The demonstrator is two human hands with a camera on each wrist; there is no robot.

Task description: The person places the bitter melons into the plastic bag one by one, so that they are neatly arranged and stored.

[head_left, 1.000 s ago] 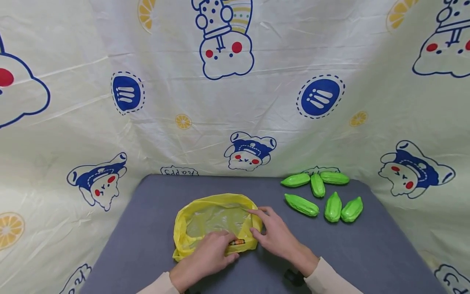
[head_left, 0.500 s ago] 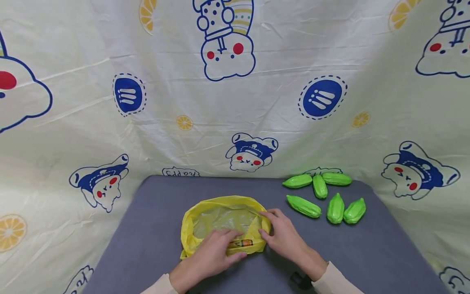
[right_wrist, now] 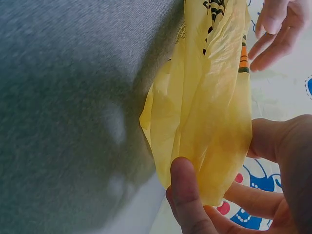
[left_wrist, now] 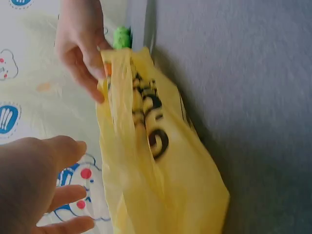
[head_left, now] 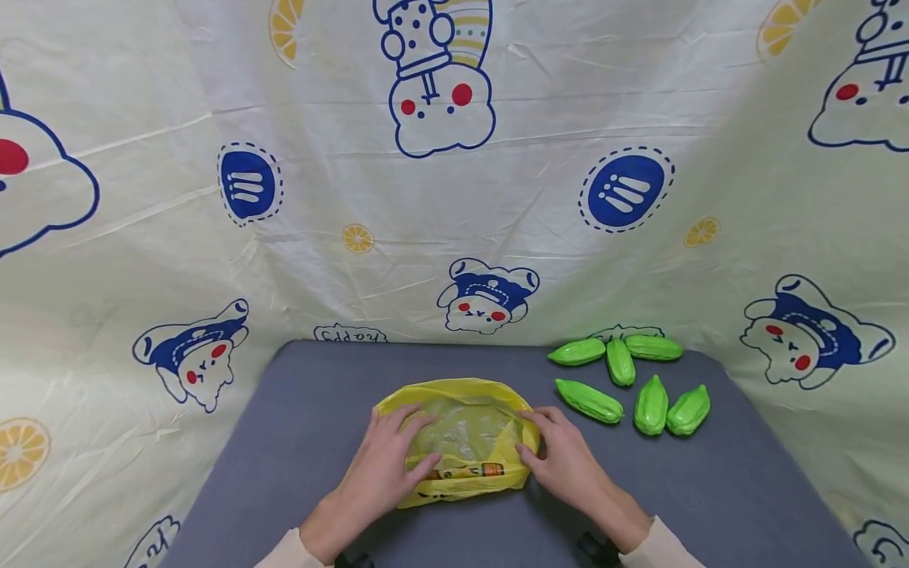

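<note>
A yellow plastic bag lies on the grey table with its wide mouth facing up and dark print on its near side. My right hand holds the bag's right rim, the bag's wall between its fingers; in the right wrist view a fingertip lies on the outside of the yellow film. Over the left part of the mouth, my left hand hovers with spread fingers. The left wrist view has those fingers apart from the yellow film. Part of the bag's left side is hidden behind this hand.
Several green ridged vegetables, perhaps bitter melons, lie at the table's back right, one nearest the bag. The grey table ends at a white printed curtain behind it.
My left hand has moved left from the bag's near rim to its left side, its fingers spreading. The bag and my right hand have shifted slightly right in view.
</note>
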